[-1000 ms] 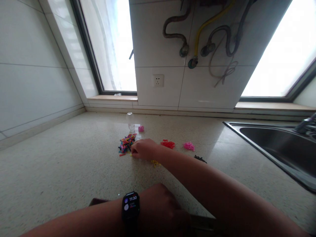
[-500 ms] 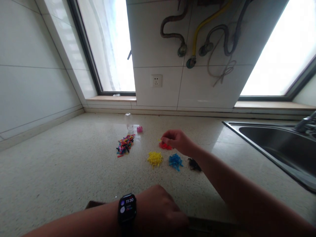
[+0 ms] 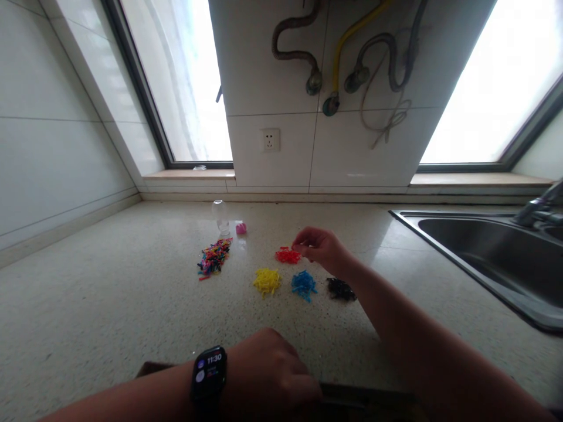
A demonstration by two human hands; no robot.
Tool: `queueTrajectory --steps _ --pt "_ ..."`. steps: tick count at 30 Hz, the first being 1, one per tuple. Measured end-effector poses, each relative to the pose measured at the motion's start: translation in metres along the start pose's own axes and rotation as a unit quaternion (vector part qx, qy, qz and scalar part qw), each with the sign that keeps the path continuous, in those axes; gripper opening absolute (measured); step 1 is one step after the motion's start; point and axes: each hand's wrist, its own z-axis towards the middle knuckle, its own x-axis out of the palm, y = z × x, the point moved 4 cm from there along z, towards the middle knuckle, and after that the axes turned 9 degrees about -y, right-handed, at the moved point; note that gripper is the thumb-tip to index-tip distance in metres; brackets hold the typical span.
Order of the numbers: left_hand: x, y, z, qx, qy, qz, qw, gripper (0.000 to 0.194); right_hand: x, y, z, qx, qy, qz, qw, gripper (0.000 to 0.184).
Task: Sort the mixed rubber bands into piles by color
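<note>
My right hand [image 3: 319, 249] is just right of a heap of small red rubber-band-like pieces [image 3: 287, 255]. Its thumb and forefinger are pinched together at the heap's edge; whatever lies between them is too small to make out. Nearer me are similar heaps: yellow [image 3: 267, 282], blue [image 3: 304, 285] and black [image 3: 340, 289], the black one partly behind my right forearm. A mixed-colour heap [image 3: 214, 257] lies further left. My left hand [image 3: 275, 372] rests at the counter's near edge, fingers curled in, a black watch [image 3: 210, 373] on its wrist.
A clear little bottle [image 3: 220, 218] stands behind the mixed heap, with a pink cap-like piece [image 3: 241, 228] beside it. A steel sink [image 3: 475, 252] is set into the speckled counter [image 3: 132, 293] on the right. A socket [image 3: 270, 140] and pipes are on the back wall.
My right hand has drawn slightly right, off the red heap, so more of that heap shows. The whole view has shifted a little. My left hand stays at the counter's edge.
</note>
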Motion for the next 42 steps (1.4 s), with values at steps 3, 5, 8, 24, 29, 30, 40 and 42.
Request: queueTrajectory --steps 3,5,8,24,29,30,40,42 --pt "-0.001 0.0 0.0 -0.002 0.002 -0.006 1.0 0.012 -0.001 0.001 -0.001 -0.006 -0.001 0.005 1.0 0.021" --pt "0.0 0.0 -0.001 -0.001 0.004 -0.011 1.0 0.011 0.0 0.003 -0.002 -0.01 0.005 -0.002 1.0 0.021" --pt "0.0 0.001 -0.001 -0.002 0.006 -0.009 1.0 0.01 0.003 0.006 -0.005 -0.022 0.023 -0.042 0.999 0.019" --pt "0.007 0.003 -0.004 0.003 -0.012 -0.012 1.0 0.014 0.046 0.019 -0.034 -0.272 0.21 -0.367 0.864 0.035" --pt "0.008 0.003 -0.005 0.004 -0.013 -0.007 1.0 0.016 0.049 0.016 -0.036 -0.286 0.221 -0.375 0.854 0.047" --pt "0.007 0.003 -0.005 0.003 -0.013 -0.007 1.0 0.015 0.048 0.016 -0.036 -0.288 0.22 -0.374 0.854 0.048" --pt "0.006 0.003 -0.003 -0.002 -0.008 -0.011 1.0 0.011 0.024 0.011 -0.021 -0.268 0.148 -0.368 0.878 0.045" --pt "0.006 0.003 -0.003 -0.001 -0.008 -0.011 1.0 0.011 0.014 0.017 -0.016 -0.257 0.11 -0.354 0.892 0.044"
